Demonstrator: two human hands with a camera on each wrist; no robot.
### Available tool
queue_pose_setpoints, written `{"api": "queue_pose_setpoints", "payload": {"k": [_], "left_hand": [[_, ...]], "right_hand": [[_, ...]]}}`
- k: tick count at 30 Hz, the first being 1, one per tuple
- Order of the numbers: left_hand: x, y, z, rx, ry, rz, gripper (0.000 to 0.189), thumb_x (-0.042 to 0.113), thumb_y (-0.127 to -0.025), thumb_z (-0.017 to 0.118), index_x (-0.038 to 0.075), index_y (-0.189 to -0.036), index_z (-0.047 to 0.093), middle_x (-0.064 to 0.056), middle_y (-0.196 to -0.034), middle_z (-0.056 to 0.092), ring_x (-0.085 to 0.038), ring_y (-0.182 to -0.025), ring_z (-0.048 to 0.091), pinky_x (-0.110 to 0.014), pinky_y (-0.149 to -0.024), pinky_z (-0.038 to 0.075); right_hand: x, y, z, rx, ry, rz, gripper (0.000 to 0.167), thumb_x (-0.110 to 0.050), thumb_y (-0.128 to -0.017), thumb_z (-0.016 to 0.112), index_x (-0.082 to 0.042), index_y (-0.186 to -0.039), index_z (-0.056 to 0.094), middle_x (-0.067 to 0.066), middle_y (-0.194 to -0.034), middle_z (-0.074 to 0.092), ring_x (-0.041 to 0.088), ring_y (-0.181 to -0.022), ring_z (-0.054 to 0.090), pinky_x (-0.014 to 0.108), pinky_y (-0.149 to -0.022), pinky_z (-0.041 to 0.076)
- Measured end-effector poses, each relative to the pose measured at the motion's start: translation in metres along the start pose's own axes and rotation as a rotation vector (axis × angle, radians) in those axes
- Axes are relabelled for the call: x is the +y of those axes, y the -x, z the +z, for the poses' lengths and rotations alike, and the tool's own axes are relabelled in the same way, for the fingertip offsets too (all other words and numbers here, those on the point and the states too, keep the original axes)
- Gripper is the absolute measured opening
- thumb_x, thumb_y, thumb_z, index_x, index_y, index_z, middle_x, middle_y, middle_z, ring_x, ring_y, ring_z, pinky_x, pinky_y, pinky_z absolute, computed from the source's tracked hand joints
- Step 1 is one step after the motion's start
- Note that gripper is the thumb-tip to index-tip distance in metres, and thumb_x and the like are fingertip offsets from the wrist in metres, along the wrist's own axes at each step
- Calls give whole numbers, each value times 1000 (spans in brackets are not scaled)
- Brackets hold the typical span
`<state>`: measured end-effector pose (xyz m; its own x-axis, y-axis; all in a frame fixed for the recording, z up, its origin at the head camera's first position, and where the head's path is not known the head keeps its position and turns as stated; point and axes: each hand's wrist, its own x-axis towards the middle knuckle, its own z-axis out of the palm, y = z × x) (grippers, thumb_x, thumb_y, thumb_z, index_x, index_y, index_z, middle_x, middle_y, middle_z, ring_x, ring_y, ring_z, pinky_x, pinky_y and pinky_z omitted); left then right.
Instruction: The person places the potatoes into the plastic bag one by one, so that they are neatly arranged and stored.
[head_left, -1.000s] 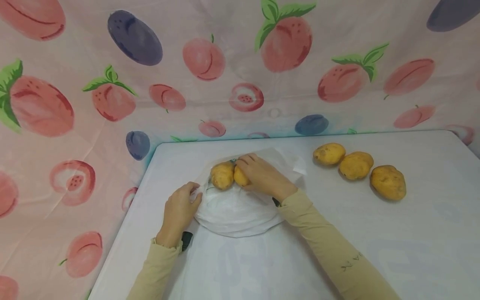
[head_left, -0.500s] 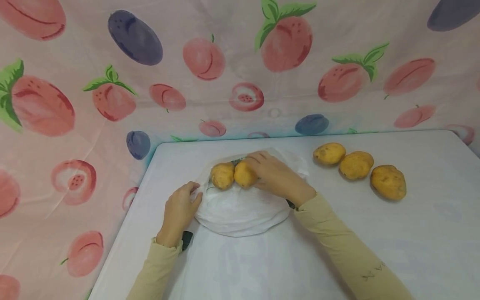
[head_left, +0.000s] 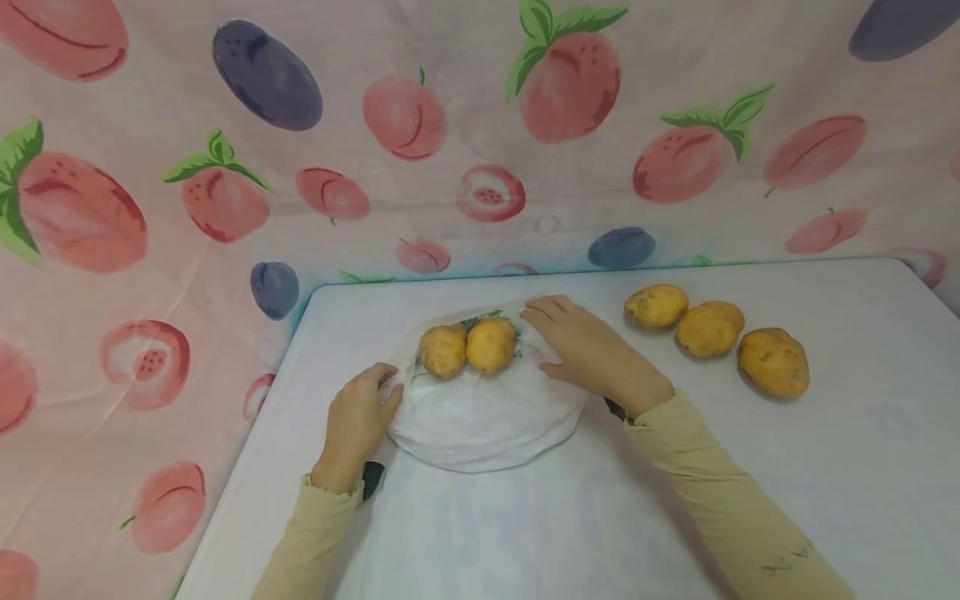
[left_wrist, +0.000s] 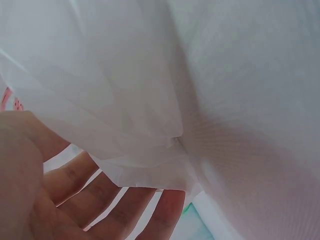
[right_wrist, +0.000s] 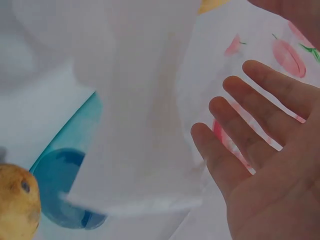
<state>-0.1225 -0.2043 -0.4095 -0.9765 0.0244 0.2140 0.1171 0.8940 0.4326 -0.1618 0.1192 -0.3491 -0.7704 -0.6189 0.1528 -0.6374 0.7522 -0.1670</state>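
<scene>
A white plastic bag (head_left: 480, 425) with green print lies on the table, two potatoes visible at its far part: a left potato (head_left: 443, 351) and a right potato (head_left: 491, 345). My left hand (head_left: 358, 421) rests at the bag's left edge, thumb and fingers apart. In the left wrist view the fingers (left_wrist: 112, 205) are spread against the plastic, their tips partly hidden by it. Over the bag's right side is my right hand (head_left: 588, 346), holding nothing. The right wrist view shows its fingers (right_wrist: 260, 120) extended and spread beside the white plastic (right_wrist: 140, 125).
Right of the bag, three more potatoes lie in a slanting row: a far potato (head_left: 656, 306), a middle potato (head_left: 710, 329) and a near potato (head_left: 774, 362). The white table (head_left: 862, 467) ends at a fruit-printed cloth (head_left: 480, 92) behind and to the left.
My right hand has let go of the right potato and drawn back to the right, leaving that potato beside the left one. The left hand has stayed put.
</scene>
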Motion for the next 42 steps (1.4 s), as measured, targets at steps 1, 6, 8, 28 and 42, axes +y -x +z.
{"api": "queue_pose_setpoints", "payload": {"k": [1,6,8,28,42], "left_hand": [[0,0,0,-1,0,-1,26,16,-90,70,4,-113,69,-15,-108,73,-33,-101,69,-51,-82,55],[0,0,1,-4,0,-6,26,16,-90,70,4,-113,69,-15,-109,73,-34,-101,69,-51,-82,55],[0,0,1,-5,1,-6,26,16,-90,70,4,-113,69,-15,-109,73,-34,-101,69,-51,-82,55],[1,0,0,-15,2,-8,27,15,-90,70,2,-114,69,-16,-110,72,-35,-102,69,-51,-82,55],[2,0,0,-4,2,-3,26,12,-89,71,1,-113,68,-17,-110,72,-36,-102,69,-51,-83,55]], "right_hand": [[1,2,-1,7,3,-3,71,-19,-83,81,2,-141,47,17,-146,47,34,-136,42,47,-114,37],[9,11,-5,17,9,9,70,-18,-82,82,3,-141,48,19,-146,48,36,-136,43,49,-112,39],[12,14,-7,12,11,27,69,-18,-83,81,3,-140,49,19,-146,48,36,-136,43,50,-111,40],[41,39,-21,19,-14,120,62,-11,-85,77,8,-137,49,25,-143,48,41,-134,42,53,-110,38],[64,52,-23,-30,-114,160,70,-14,-82,81,10,-138,46,29,-143,46,46,-134,39,57,-111,34]]}}
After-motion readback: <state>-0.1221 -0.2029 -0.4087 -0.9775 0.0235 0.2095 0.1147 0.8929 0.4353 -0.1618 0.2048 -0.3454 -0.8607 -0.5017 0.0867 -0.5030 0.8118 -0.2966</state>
